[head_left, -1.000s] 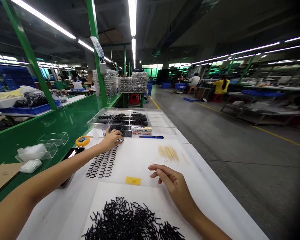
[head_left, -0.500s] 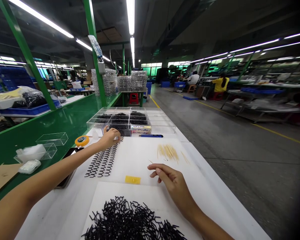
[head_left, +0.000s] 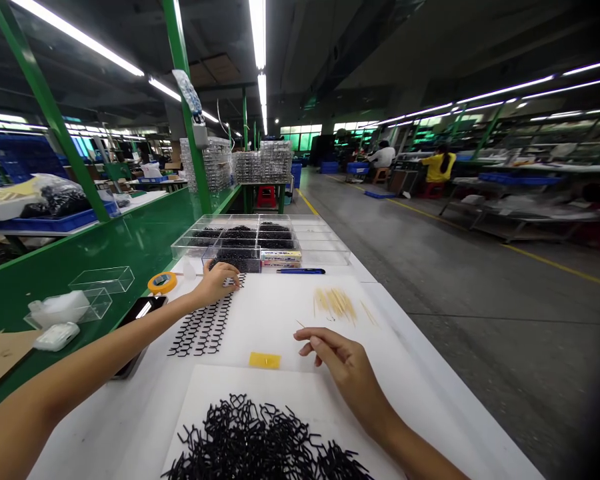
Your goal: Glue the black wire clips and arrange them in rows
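Note:
My left hand [head_left: 217,284] is at the far end of the rows of black Y-shaped pieces [head_left: 204,325], beside a clear box of tiny black parts [head_left: 234,261]. Its fingers are curled together over the row; whatever is between them is too small to make out. Above the white sheet, my right hand [head_left: 341,360] pinches a thin toothpick [head_left: 300,324], whose tip points up and left. A yellow strip [head_left: 265,361] with a tiny speck on it lies left of that hand. Nearest me, a heap of loose black Y-shaped pieces [head_left: 260,440] covers another white sheet.
Loose toothpicks [head_left: 336,303] lie on the right. A blue pen-like tool [head_left: 301,271] sits before small boxes [head_left: 281,257] and a clear divided tray [head_left: 323,243]. Orange tape [head_left: 162,283] and a phone [head_left: 139,313] are on the left. A green ledge [head_left: 145,237] borders that side.
My left hand has lowered slightly over the far end of the rows. My right hand keeps its pinch on the toothpick, and the view has shifted a little.

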